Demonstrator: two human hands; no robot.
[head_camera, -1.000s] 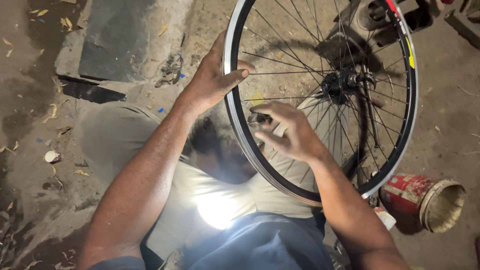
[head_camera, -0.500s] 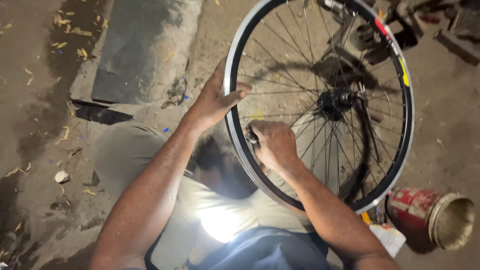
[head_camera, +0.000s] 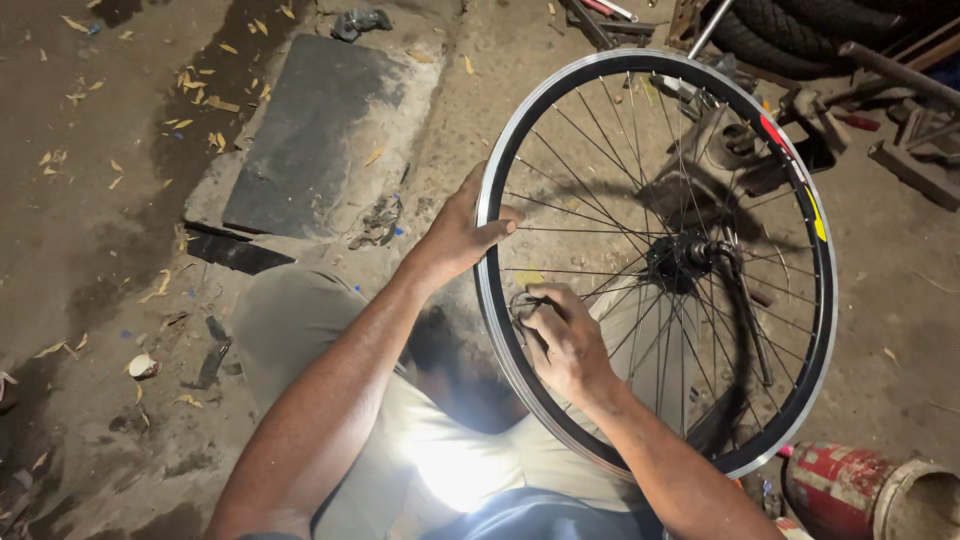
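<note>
A spoked bicycle wheel (head_camera: 820, 300) with a black and silver rim stands upright over my lap, its hub (head_camera: 682, 258) right of centre. My left hand (head_camera: 462, 232) grips the rim at its left side, thumb hooked over the inner edge. My right hand (head_camera: 562, 338) reaches between the spokes near the lower left of the rim, fingers closed on a small dark tool (head_camera: 522, 302) pressed at a spoke by the rim. My knees in light trousers sit beneath the wheel.
A red tin can (head_camera: 848, 490) lies at the lower right beside the wheel. A flat dark stone slab (head_camera: 310, 140) lies on the dirty ground at upper left. Tyres (head_camera: 800, 30), metal bars and tools crowd the upper right corner. Dry leaves are scattered on the ground.
My right hand has shifted down and left along the rim to another spoke. The view has tilted, so the wheel sits lower in frame. My left hand keeps its hold on the rim.
</note>
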